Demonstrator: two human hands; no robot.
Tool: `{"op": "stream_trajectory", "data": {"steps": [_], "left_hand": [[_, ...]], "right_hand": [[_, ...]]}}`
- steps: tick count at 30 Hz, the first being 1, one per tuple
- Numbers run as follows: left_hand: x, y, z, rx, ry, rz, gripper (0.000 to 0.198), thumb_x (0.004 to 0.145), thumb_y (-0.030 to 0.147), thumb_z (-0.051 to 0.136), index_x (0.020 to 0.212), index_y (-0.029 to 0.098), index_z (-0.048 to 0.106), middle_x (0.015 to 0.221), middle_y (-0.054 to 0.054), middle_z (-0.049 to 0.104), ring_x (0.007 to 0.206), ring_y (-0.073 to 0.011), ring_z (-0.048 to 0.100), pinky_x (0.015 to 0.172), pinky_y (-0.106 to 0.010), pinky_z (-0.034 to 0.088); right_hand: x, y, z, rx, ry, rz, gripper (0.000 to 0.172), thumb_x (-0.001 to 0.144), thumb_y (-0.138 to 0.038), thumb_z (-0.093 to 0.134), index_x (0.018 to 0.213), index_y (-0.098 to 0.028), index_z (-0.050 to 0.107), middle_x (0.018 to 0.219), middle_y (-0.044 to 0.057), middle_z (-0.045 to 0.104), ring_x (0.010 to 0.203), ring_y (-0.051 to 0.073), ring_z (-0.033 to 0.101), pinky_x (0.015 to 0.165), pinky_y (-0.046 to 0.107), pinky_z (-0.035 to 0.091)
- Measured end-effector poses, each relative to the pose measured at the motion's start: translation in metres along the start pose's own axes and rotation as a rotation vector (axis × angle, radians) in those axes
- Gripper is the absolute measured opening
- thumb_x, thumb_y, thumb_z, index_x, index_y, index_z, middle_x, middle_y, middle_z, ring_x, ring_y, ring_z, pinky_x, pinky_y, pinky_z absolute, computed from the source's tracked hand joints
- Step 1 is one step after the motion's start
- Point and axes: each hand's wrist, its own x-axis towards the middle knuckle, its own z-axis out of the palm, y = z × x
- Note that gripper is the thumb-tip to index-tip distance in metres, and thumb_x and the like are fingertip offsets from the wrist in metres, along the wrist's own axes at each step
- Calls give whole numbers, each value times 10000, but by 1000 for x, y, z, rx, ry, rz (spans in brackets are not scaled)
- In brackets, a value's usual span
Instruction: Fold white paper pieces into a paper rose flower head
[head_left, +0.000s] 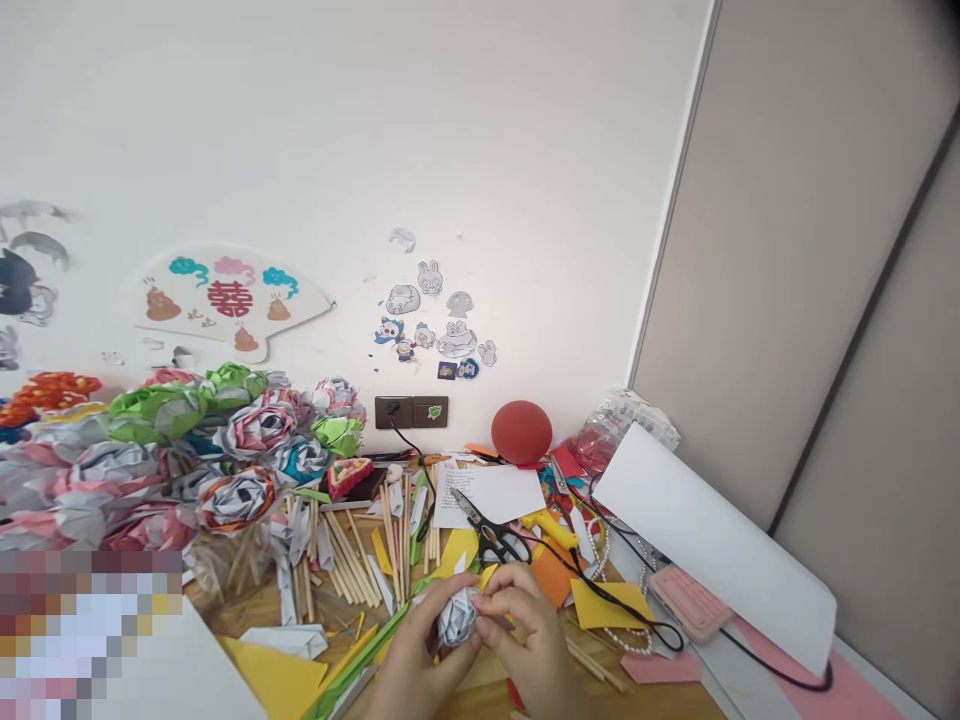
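Observation:
A small ball of folded white-grey paper (457,617), shaped like a rosebud, is held up over the front of the wooden table. My left hand (424,640) wraps round its left side, thumb below and fingers above. On its right side, the fingertips of my right hand (525,630) are pressed together at the paper's edge. Black-handled scissors (501,540) lie just behind my hands, beside a yellow glue gun (551,528). Yellow paper pieces (281,672) and green strips (367,655) lie to the left.
Folded paper flowers (247,495) crowd the left side. Wooden sticks (352,560) are scattered mid-table. Against the wall sits a red balloon (522,432). A rolled white sheet (712,545), a pink keyboard (690,602) and black cable (637,612) are at the right.

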Motion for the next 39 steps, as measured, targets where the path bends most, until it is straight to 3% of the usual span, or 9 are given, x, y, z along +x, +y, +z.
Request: {"op": "stream_trajectory", "data": {"steps": [8,10,13,16,19,22,27,34,39], "left_hand": [[0,-3,-4,35,-31,-15,330,686,235,619,1014,195,637,1028,-84,657,973,-228,596,841,-301,480],[-2,-7,-4,46,-61,-4,401,679,200,617,1080,215,609,1070,-76,623,988,-217,576,861,-293,459],[-7,-14,-1,0,-111,-38,676,660,190,626,1296,263,409,989,-40,573,759,-147,583,685,-236,484],[-12,-21,3,-50,-169,-73,917,649,326,665,1401,305,141,931,-14,508,578,-94,500,500,-194,415],[-14,-24,4,-32,-193,-48,1013,627,542,653,1414,303,61,976,-38,490,584,-100,495,515,-212,416],[-13,-23,2,15,-197,4,954,642,680,544,1408,262,158,983,-63,524,655,-145,544,611,-262,468],[-9,-23,5,237,-49,112,548,794,604,375,1192,263,536,1090,-105,560,1009,-251,537,868,-352,440],[-9,-23,14,379,169,165,416,829,507,391,1029,246,646,1164,-131,510,1023,-267,540,876,-403,444],[-8,-10,2,480,167,229,263,835,381,468,950,253,666,1063,-103,584,1044,-255,557,855,-360,475]], "right_hand": [[4,-13,-13,-275,-89,-126,226,844,-192,467,966,-251,649,827,45,516,786,190,522,673,307,446],[5,-7,-15,-236,-3,-36,236,862,-219,445,993,-258,638,877,52,532,853,199,535,738,322,457],[8,2,-18,-134,80,177,229,841,-294,503,1025,-239,627,995,74,586,978,227,544,855,351,443],[11,7,-18,19,-11,389,275,784,-381,576,958,-188,665,994,98,643,958,247,589,853,357,459],[13,7,-17,132,-85,497,291,730,-407,629,862,-155,688,895,99,684,868,249,627,797,361,477],[11,9,-14,170,-101,495,231,680,-345,671,809,-154,687,793,71,691,779,231,637,733,344,485],[8,13,-8,58,1,450,103,656,-179,640,753,-170,672,737,41,666,751,220,622,720,327,474],[7,5,-7,-167,54,177,219,680,-38,578,800,-203,657,798,37,649,794,202,584,715,293,459],[6,1,-6,-225,23,47,246,716,-25,575,850,-221,638,794,21,659,801,194,556,711,281,448]]}}
